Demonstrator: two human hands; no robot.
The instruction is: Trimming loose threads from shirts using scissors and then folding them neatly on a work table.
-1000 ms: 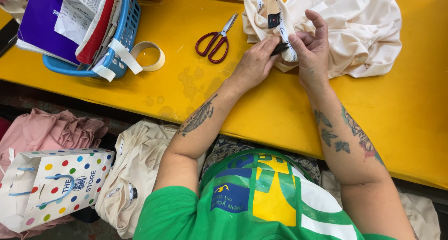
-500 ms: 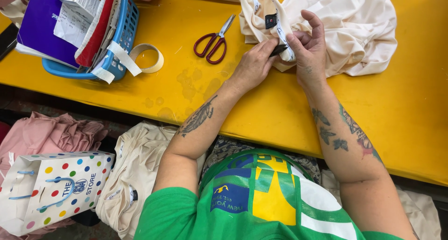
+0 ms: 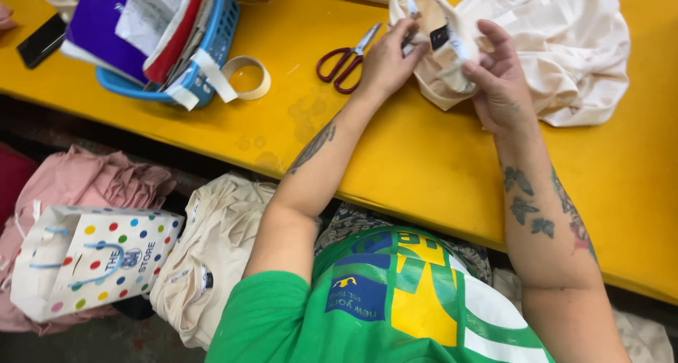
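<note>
Currently both hands grasp the cream garment [image 3: 452, 66]: left hand [image 3: 385, 59] pinching its collar, right hand [image 3: 501, 80] curled around the fabric; scissors [image 3: 346, 56] just left.

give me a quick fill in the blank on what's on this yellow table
Both hands, left hand and right hand, grip a ____ garment.
The scissors have ____ handles.
The tape roll lies beside a ____ basket.
The table is ____.

Missing words: cream; red; blue; yellow
</note>
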